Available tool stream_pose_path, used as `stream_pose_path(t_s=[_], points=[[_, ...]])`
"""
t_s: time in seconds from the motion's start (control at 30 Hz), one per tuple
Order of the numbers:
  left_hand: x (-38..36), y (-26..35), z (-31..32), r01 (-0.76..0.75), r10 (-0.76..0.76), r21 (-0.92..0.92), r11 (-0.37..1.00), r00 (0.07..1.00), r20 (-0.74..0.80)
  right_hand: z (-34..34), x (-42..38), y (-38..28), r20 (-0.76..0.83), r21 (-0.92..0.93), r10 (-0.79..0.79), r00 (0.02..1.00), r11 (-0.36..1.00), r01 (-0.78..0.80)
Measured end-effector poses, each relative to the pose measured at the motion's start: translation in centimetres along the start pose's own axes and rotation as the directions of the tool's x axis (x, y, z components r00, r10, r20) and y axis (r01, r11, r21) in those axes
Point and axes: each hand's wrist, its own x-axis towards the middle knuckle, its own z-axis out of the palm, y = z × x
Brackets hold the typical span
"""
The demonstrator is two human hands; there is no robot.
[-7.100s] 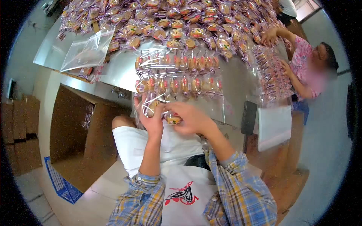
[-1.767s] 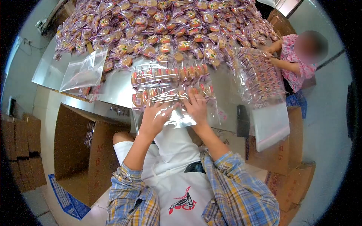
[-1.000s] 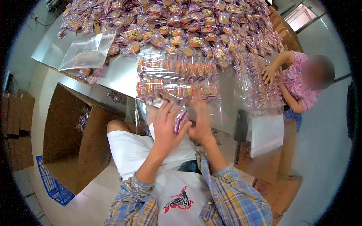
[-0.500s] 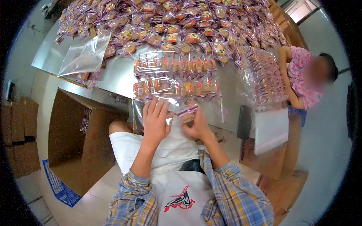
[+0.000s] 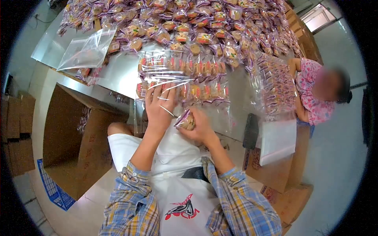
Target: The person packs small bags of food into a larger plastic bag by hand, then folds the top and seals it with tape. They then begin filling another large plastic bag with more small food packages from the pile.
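My left hand [image 5: 159, 112] reaches into a large clear plastic bag [image 5: 221, 113], fingers stretched out under the film against the near row of packets. Inside the bag, wrapped round cakes [image 5: 205, 91] stand on edge in two rows. My right hand [image 5: 201, 126] grips one wrapped cake [image 5: 186, 121] with a purple-edged wrapper, just below the bag's mouth and right of my left hand. Its thumb and fingers close around the cake's right side.
A heap of wrapped cakes [image 5: 185, 25] covers the table's back. Spare clear bags lie at left [image 5: 84, 51]; a bag stack [image 5: 278, 141] and a filled bag [image 5: 275, 86] lie at right. An open carton [image 5: 75, 137] stands left. Another person [image 5: 311, 90] sits right.
My left hand has pushed further forward into the bag, beneath the film. My right hand has shifted slightly left and turned the wrapped cake, so its round face shows.
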Motion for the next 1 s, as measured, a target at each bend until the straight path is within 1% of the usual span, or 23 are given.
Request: stream_pose_path(t_s=[0.1,0.13,0.2,0.27,0.3,0.4,0.43,0.47,0.5,0.53,0.6,0.67,0.7,0.8,0.83,0.87,0.9,0.93,1.0], points=[[-0.1,-0.4,1.6,0.030,-0.030,0.030,0.999,1.000,0.001,0.3,1.4,-0.2,0.055,0.053,0.044,0.998,0.997,-0.047],[-0.2,-0.6,2.1,0.036,-0.035,0.050,0.998,0.999,-0.004,0.5,1.5,-0.1,0.059,0.101,0.086,0.995,0.991,-0.092],[0.0,-0.5,1.2,0.021,-0.022,0.027,0.999,0.999,0.023,1.3,1.6,0.5,0.073,0.198,0.163,0.984,0.964,-0.175],[-0.2,-0.3,0.2,0.009,-0.008,-0.009,1.000,0.998,0.060,1.8,1.4,1.4,0.046,0.220,0.111,0.993,0.968,-0.118],[-0.6,0.2,-0.2,0.032,-0.035,-0.047,0.998,0.998,-0.044,1.8,1.2,1.6,0.033,0.232,0.088,0.996,0.968,-0.093],[-4.4,1.8,-0.5,0.217,-0.251,-0.218,0.951,0.958,-0.141,1.7,1.1,2.1,0.032,0.262,0.041,0.999,0.964,-0.048],[-5.1,2.2,-0.6,0.298,-0.359,-0.332,0.895,0.922,-0.142,1.7,0.9,2.0,0.043,0.257,0.073,0.996,0.963,-0.081],[-5.7,2.6,-0.8,0.362,-0.463,-0.444,0.819,0.875,-0.141,1.5,1.0,1.4,0.056,0.252,0.106,0.993,0.961,-0.116],[-5.8,3.3,-1.0,0.473,-0.628,-0.614,0.632,0.776,-0.050,1.4,1.0,1.2,0.069,0.246,0.134,0.988,0.958,-0.148],[-5.7,3.7,-1.1,0.538,-0.753,-0.743,0.398,0.654,0.070,1.6,0.9,1.5,0.067,0.248,0.128,0.990,0.958,-0.140],[-5.3,3.2,-0.8,0.517,-0.816,-0.845,0.139,0.543,0.198,2.0,0.7,2.1,0.061,0.253,0.107,0.992,0.960,-0.119],[-3.5,2.7,-1.4,0.481,-0.853,-0.856,-0.188,0.352,0.385,2.1,0.5,2.4,0.063,0.188,0.088,0.994,0.977,-0.098],[-1.9,3.2,-2.4,0.493,-0.838,-0.848,-0.197,0.364,0.407,2.0,0.6,2.4,0.062,0.155,0.079,0.995,0.984,-0.087],[-2.2,1.9,-0.4,0.611,-0.846,-0.788,0.077,0.458,0.273,2.0,0.7,2.1,-0.003,0.088,0.037,0.999,0.995,-0.037],[-2.4,1.9,0.0,0.631,-0.876,-0.775,0.039,0.395,0.277,1.9,0.7,1.9,0.015,0.119,0.072,0.997,0.990,-0.073],[-2.4,1.8,0.2,0.542,-0.879,-0.840,0.000,0.402,0.259,1.9,0.7,1.7,0.033,0.150,0.106,0.994,0.983,-0.109],[-2.3,2.1,0.4,0.534,-0.886,-0.844,0.043,0.412,0.216,1.8,0.7,1.6,0.052,0.183,0.138,0.989,0.972,-0.145],[-2.2,2.3,0.4,0.526,-0.891,-0.846,0.087,0.420,0.170,1.7,0.7,1.5,0.056,0.187,0.127,0.990,0.973,-0.136],[-2.4,2.2,0.9,0.465,-0.882,-0.878,0.114,0.454,0.126,1.6,1.0,1.5,0.063,0.197,0.100,0.993,0.974,-0.111]])
